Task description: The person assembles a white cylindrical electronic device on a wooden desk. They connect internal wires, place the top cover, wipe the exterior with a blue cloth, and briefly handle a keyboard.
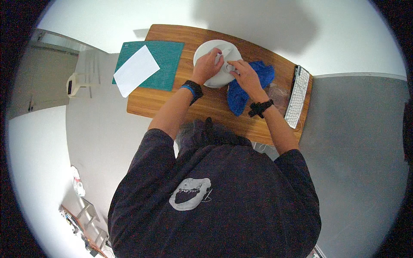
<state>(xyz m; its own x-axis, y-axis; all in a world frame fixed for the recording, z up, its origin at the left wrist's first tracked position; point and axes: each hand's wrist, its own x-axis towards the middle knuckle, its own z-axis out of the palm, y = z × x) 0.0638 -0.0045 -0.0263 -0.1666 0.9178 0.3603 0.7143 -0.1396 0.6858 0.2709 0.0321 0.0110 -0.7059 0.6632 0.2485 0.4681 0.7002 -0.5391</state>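
Note:
A round white disc-like object (219,81) with raised parts in its middle lies on the wooden table (200,103). From the left, my left hand (206,68) reaches over it, fingers curled together near the centre; what they pinch is hidden. The thumb and fingers of my right hand (246,77) close around a small white round piece (228,68) right of the disc's middle. Under my right hand and wrist a crumpled blue cloth (237,99) is spread beside the disc.
A green cutting mat (170,64) with a white sheet of paper (137,71) lies at the table's left. Along the right edge stands a white keyboard (297,99), with a clear plastic wrapper (278,95) near it. A pale chair (76,87) stands farther left.

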